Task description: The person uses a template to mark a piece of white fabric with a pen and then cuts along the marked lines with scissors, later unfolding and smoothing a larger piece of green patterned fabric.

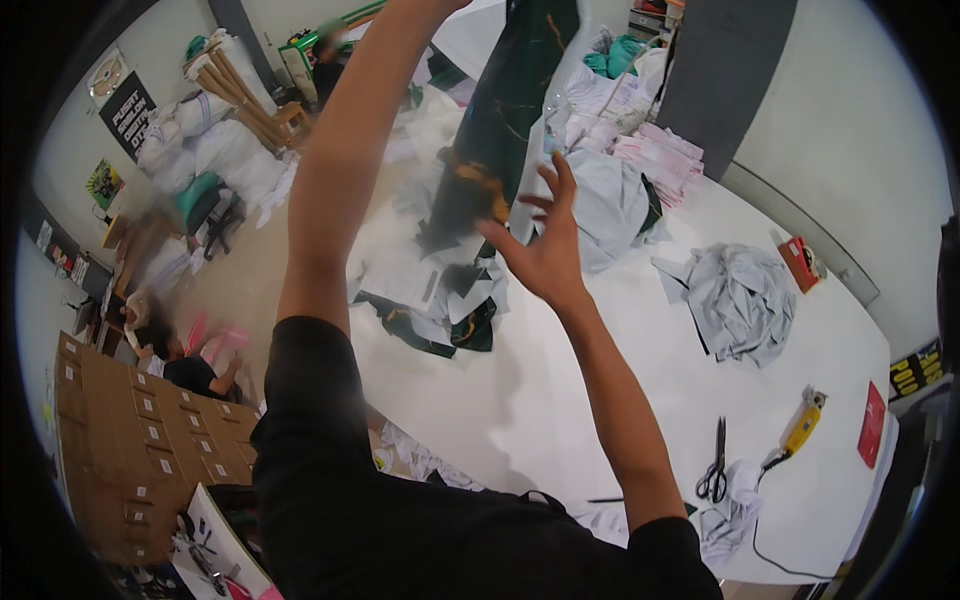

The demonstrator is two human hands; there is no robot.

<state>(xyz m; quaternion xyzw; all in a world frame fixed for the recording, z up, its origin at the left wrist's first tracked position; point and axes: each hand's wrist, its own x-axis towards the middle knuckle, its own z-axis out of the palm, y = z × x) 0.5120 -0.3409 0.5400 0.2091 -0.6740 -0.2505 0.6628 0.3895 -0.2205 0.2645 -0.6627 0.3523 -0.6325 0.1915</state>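
Note:
A long piece of dark green fabric with gold marbled streaks [502, 120] hangs from the upper edge of the view, its lower part blurred. A pale grey-white side of it shows along its right edge. My left arm reaches up past the upper edge, so its hand is out of sight. Beside the fabric's lower right is my right hand [548, 240], thumb and fingers spread, with nothing visible in it. Below lie grey and dark green fabric scraps [450, 320] on the white table [440, 390].
Crumpled grey cloth [745, 300] lies to the right, near a red box [800, 262]. Scissors [715, 475] and a yellow corded cutter [803, 428] rest at the near right. Pink folded fabric [660, 155] is piled far off. Cardboard boxes [140, 440] stand left; people work beyond.

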